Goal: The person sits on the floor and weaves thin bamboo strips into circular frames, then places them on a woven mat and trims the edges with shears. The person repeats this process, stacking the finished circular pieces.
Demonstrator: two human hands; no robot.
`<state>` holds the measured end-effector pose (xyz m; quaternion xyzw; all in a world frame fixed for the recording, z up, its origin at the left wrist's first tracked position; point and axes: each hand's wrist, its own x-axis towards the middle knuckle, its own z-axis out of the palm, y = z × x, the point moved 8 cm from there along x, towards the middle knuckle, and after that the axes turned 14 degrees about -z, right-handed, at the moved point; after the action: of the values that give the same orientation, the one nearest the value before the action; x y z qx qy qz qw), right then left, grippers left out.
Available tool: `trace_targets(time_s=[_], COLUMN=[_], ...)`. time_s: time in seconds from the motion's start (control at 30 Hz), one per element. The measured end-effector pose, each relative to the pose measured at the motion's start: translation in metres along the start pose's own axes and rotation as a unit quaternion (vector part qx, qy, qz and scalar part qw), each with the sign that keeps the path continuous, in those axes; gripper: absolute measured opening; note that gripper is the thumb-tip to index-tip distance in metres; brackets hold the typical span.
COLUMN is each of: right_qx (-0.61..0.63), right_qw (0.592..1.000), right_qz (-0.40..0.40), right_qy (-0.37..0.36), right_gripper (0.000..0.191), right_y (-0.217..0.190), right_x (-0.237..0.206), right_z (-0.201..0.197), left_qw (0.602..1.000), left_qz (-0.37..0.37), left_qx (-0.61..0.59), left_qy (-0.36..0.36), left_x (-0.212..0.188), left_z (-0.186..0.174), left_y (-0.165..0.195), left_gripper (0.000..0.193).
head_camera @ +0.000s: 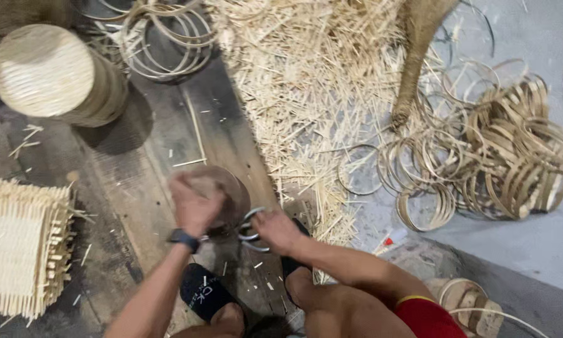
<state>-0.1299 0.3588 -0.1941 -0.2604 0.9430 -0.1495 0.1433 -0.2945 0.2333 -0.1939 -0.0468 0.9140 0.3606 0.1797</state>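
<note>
The left hand (194,203), with a dark watch (184,238) at its wrist, lies curled over the top of a small round brownish woven piece (231,194) that sits on the dark wooden floor boards (137,169) just in front of the person's feet; its fingers are wrapped around the piece's rim, though motion blur hides exactly how tightly. The right hand (276,230) is closed around the handles of a pair of metal scissors (250,230), whose blades point toward the piece and touch or nearly touch its lower edge. Black sandals (203,293) are on both feet below the hands. To the left stands a stack of pale woven square mats with fringed stick ends (22,250), and beyond it a stack of round woven discs (56,75). A heap of pale straw-coloured split sticks (306,81) lies above the hands, and thin bent wooden hoops (494,156) are piled on the grey floor to the right.
</note>
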Motion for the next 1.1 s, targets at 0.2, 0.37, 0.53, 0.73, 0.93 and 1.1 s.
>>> trace_targets(time_s=[0.2,0.37,0.53,0.73,0.93,1.1], right_qx=[0.281,0.181,0.233,0.637,0.634,0.639], right_qw=[0.85,0.826,0.865,0.659,0.693,0.705], right_qz=[0.441,0.5,0.32,0.37,0.266,0.221], right_qy=[-0.068,0.188,0.309,0.152,0.218,0.215], right_gripper=[0.057,0.055,0.049,0.045,0.036,0.037], right_y=[0.148,0.212,0.18,0.109,0.107,0.099], right_x=[-0.113,-0.149,-0.081,0.02,0.064,0.076], right_z=[-0.015,-0.019,-0.017,0.039,0.035,0.038], left_qw=[0.748,0.702,0.658,0.857,0.935,0.918], left_qz=[-0.26,-0.363,-0.354,-0.232,0.02,-0.055], left_qx=[-0.581,-0.559,-0.576,-0.402,0.011,0.208], left_qy=[-0.189,-0.251,-0.331,-0.224,0.353,0.334], left_x=[0.018,-0.009,-0.021,0.021,0.043,0.048], left_z=[-0.028,0.036,0.092,0.07,-0.165,-0.289], left_y=[-0.046,-0.074,-0.075,-0.077,-0.122,-0.18], left_gripper=[0.02,0.041,0.039,0.03,0.043,0.065])
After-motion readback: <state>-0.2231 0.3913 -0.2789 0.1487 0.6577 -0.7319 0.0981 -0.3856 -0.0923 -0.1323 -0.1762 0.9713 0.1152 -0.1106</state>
